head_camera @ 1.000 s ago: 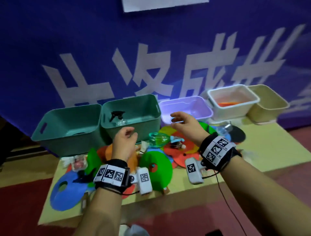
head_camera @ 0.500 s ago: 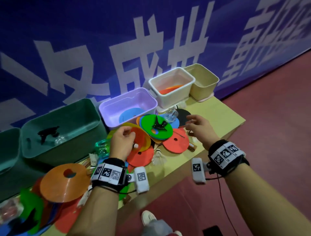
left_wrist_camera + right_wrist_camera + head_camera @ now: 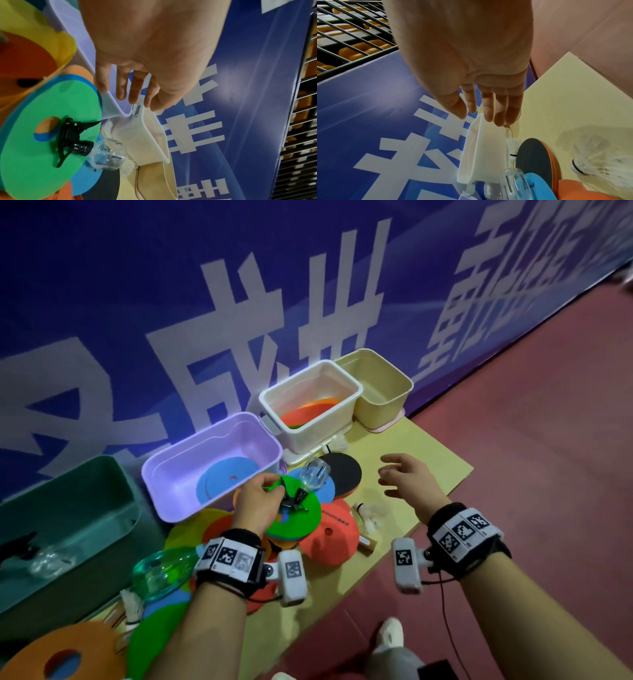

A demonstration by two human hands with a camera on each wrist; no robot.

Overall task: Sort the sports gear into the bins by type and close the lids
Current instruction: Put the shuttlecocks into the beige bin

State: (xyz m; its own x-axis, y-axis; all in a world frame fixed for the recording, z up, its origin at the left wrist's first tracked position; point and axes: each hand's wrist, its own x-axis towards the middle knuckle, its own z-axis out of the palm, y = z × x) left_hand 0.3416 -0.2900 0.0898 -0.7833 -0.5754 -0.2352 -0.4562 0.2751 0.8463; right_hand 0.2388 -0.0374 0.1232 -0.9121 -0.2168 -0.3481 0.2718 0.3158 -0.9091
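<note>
My left hand (image 3: 274, 487) hovers over a green disc (image 3: 303, 520) on the disc pile, fingers relaxed and holding nothing (image 3: 130, 97). Just beyond its fingertips a clear spray bottle (image 3: 313, 477) with a black trigger head (image 3: 73, 139) lies on that disc. My right hand (image 3: 390, 481) hangs open above the table, right of a black paddle (image 3: 342, 470), and its fingers (image 3: 488, 115) are straight and empty. Behind stand a purple bin (image 3: 164, 474) holding blue discs, a white bin (image 3: 346, 405) holding orange discs, and a beige bin (image 3: 387, 402).
A green bin (image 3: 85, 508) at left holds another spray bottle. Shuttlecocks (image 3: 370, 515) lie near the table's front edge, beside an orange-red disc (image 3: 329, 539). A clear green bottle (image 3: 161, 570) and more discs lie at lower left. The blue banner wall runs right behind the bins.
The view has swung right along the table. My left hand has reached forward from the orange discs to the green disc beside the spray bottle. My right hand stays open near the black paddle.
</note>
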